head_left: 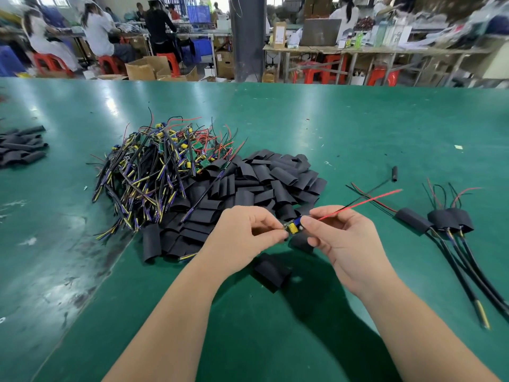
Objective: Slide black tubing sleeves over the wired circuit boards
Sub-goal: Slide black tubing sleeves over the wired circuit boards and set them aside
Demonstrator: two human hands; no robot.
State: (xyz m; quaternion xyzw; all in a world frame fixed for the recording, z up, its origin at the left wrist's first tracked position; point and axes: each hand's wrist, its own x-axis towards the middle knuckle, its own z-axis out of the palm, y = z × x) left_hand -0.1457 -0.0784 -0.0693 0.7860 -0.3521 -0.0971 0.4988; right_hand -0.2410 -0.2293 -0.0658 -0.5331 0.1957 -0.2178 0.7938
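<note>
Board (293, 226) is pinched by left hand (248, 232) and right hand (340, 239) — leads (363, 201) are best bunched before 6 o'clock sleeve (271, 271) is threaded.

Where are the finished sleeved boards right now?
In the head view, the finished sleeved boards lie on the green table at far right, beyond the right hand, cables trailing nearward.

the table (358, 119) is showing plain green; the sleeve pile (261, 183) is lying solid black; the wire heap (154, 172) is mixing yellow, purple, red and black over green boards (204, 163); the held board (294, 225) is showing yellow and blue, trailing a red lead (363, 201).
</note>
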